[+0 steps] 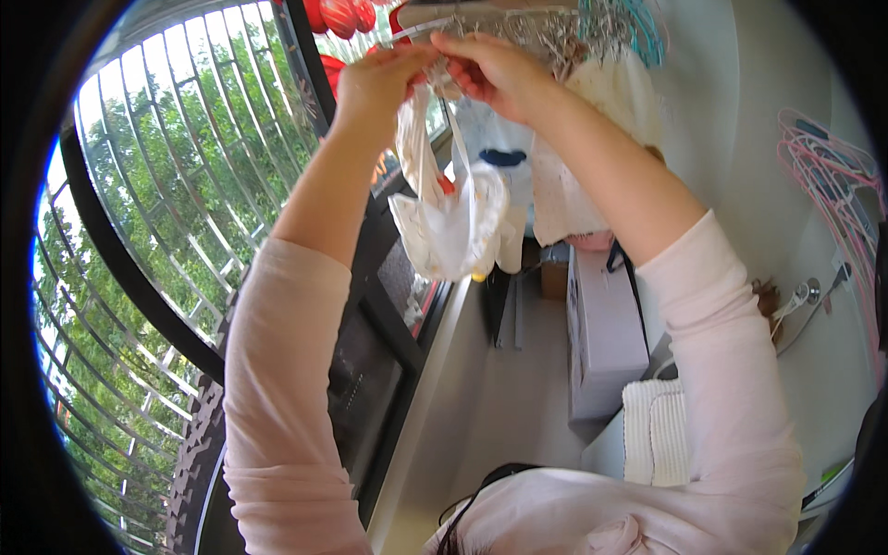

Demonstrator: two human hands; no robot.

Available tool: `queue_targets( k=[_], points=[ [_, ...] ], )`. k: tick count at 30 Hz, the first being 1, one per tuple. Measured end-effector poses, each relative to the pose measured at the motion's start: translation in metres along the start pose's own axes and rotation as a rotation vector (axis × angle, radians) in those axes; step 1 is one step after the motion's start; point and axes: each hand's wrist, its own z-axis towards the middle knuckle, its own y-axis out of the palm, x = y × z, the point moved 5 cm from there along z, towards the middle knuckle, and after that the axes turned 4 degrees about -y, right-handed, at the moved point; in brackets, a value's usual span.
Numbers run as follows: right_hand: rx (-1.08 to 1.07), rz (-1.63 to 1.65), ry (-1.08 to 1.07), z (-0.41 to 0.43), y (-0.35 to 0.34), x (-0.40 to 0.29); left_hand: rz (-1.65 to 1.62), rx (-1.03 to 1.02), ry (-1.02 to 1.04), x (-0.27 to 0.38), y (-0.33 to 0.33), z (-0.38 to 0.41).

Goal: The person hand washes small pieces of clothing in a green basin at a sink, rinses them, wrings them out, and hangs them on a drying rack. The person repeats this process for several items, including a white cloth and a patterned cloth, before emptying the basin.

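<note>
Both my hands are raised at the top middle, close together in front of a hanging rack. My left hand (pixel 381 80) has its fingers on the upper end of a white cloth item with straps (pixel 451 229), which hangs down below the hands. My right hand (pixel 496 73) pinches at the same gathered upper part from the right. Metal clips (pixel 541 35) crowd the rack just behind and right of the hands. A cream garment (pixel 617 90) and a pale spotted cloth (pixel 562 187) hang near my right forearm.
A barred window (pixel 173 159) fills the left. Pink hangers (pixel 825 159) hang on the right wall. Teal hangers (pixel 645 35) are at the top right. Below stand a large pale box (pixel 603 319) and a white ribbed cloth (pixel 655 430). Red decorations (pixel 340 17) hang at the top.
</note>
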Motion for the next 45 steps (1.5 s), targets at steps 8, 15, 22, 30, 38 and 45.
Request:
queue_targets(
  k=[8,15,22,30,38,45],
  points=[
    [-0.160,-0.024,0.172,-0.002,-0.007,0.021,0.056,-0.019,-0.057,-0.001,0.003,-0.012],
    [-0.034,-0.398,-0.116,-0.008,-0.016,0.004,0.149,-0.052,-0.067,-0.010,0.004,-0.014],
    [-0.034,-0.417,-0.208,-0.005,-0.019,0.017,0.389,-0.171,-0.006,-0.035,0.007,-0.024],
    [0.135,-0.559,-0.453,-0.055,-0.025,-0.009,0.259,0.004,-0.002,-0.073,-0.021,-0.131],
    [-0.733,0.541,-0.242,-0.230,0.052,0.037,0.012,1.005,-1.074,-0.247,-0.132,-0.640],
    [-0.545,0.376,1.156,-0.449,0.114,0.241,0.375,0.753,-1.789,-0.191,-0.060,-0.882]
  ],
)
